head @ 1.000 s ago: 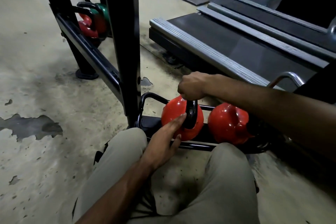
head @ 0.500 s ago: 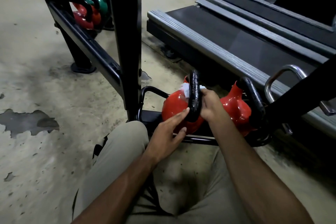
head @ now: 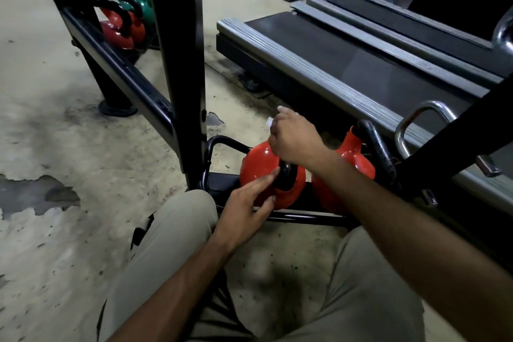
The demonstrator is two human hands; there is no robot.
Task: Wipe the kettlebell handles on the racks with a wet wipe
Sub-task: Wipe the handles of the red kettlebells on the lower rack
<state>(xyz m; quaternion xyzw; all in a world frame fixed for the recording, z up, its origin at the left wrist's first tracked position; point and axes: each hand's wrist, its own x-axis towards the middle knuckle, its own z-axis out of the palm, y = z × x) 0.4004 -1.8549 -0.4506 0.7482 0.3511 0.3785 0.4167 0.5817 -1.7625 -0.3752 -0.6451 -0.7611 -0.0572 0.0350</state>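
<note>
Two red kettlebells sit side by side on the low black rack [head: 299, 216] in front of my knees. My right hand [head: 295, 139] is curled over the top of the black handle [head: 286, 178] of the left kettlebell [head: 259, 166], and a bit of white wet wipe [head: 269, 121] pokes out at the knuckles. My left hand [head: 247, 203] lies with straight fingers against that kettlebell's red body, fingertips touching the handle's base. The right kettlebell [head: 352, 158] stands untouched with its black handle [head: 377, 147] free.
A black rack upright [head: 177, 64] and a slanted rail [head: 119, 72] rise to the left. More red and green kettlebells [head: 125, 22] stand far back left. A treadmill deck [head: 347, 69] runs behind the rack. A chrome handle [head: 416, 125] sticks up at right. The floor is worn concrete.
My right hand has slid from the near side of the left kettlebell's handle up onto its top, carrying the wipe. My left hand has stayed against the kettlebell's body.
</note>
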